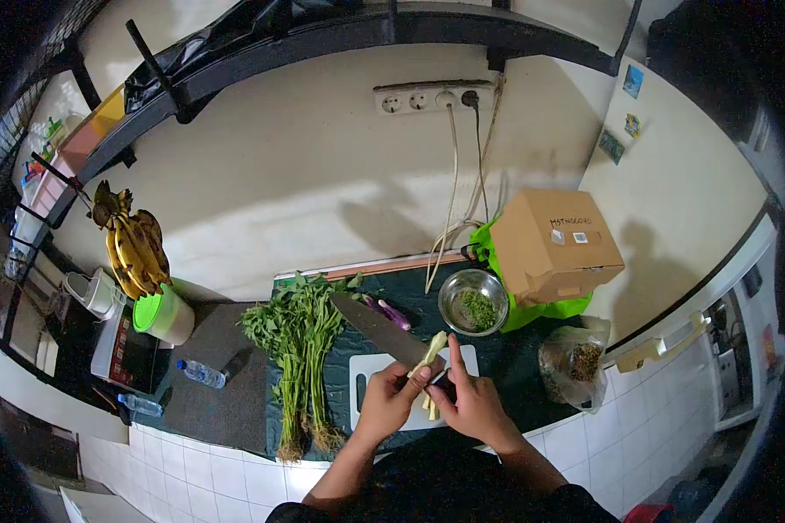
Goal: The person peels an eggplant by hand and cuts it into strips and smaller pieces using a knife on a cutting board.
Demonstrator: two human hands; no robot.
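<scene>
My left hand (390, 403) pinches a pale yellowish stalk (433, 350) above the white cutting board (362, 383). A large knife (379, 329) points up and to the left, its blade crossing behind the stalk. Its handle end is in my right hand (475, 405), whose index finger stretches up beside the stalk. More pale pieces (431, 408) show on the board between my hands. Leafy green stems with roots (310, 362) lie to the left of the board. Behind the blade are purple eggplants (395, 315). A metal bowl (446, 304) with chopped greens stands behind my right hand.
A cardboard box (554, 248) sits on a green bag (532, 315) at the back right. A clear plastic bag (574, 366) lies near the right edge. Bottles (202, 374), a green-lidded container (173, 321) and hanging bananas (137, 253) are at left. A dark shelf (340, 32) runs overhead.
</scene>
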